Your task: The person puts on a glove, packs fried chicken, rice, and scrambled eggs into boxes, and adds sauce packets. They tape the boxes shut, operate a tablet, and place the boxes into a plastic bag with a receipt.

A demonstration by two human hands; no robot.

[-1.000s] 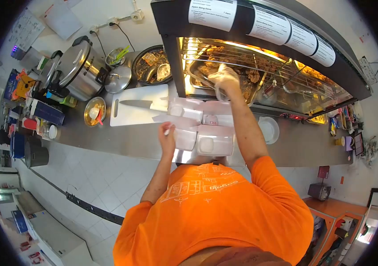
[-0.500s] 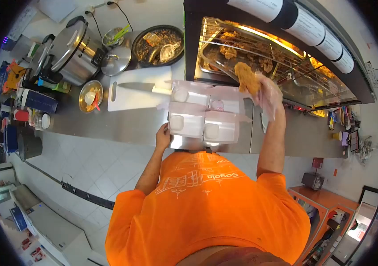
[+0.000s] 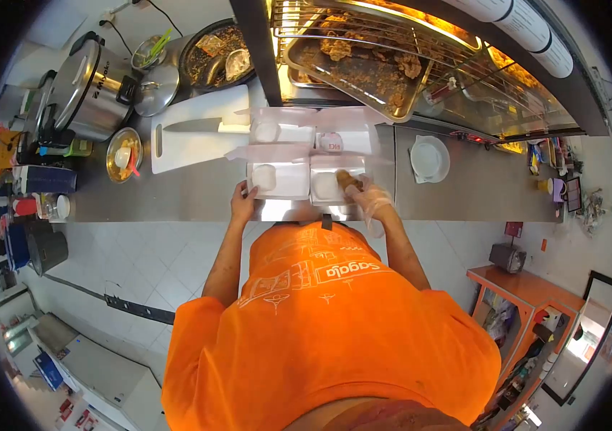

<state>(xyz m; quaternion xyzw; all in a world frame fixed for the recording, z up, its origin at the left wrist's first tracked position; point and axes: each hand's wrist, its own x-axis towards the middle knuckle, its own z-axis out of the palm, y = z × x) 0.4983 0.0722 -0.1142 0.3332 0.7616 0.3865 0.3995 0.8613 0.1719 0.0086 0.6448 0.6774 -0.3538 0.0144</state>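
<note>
White paper boxes stand with lids raised in a two-by-two group at the counter's front. Rice mounds show in the front left box (image 3: pixel 291 183), the front right box (image 3: pixel 318 167) and the back left box (image 3: pixel 291 131). The back right box (image 3: pixel 363 141) bears a red print. My left hand (image 3: pixel 243 204) grips the left edge of the front left box, fingers closed on it. In a clear plastic glove, my right hand (image 3: pixel 372 198) holds a brown piece of fried chicken (image 3: pixel 347 179) over the front right box, beside its rice (image 3: pixel 327 187).
A knife (image 3: pixel 191 125) lies on a white cutting board (image 3: pixel 169 154). Behind the boxes is a lit warming cabinet; its tray (image 3: pixel 363 75) of fried pieces juts forward. A white round dish (image 3: pixel 429 159) sits to the right. Left are a bowl (image 3: pixel 112 169) and a large cooker (image 3: pixel 90 93).
My right hand has brought the fried chicken down from the warming cabinet to the front right box. The left hand stays at the front left box. The head view has shifted.
</note>
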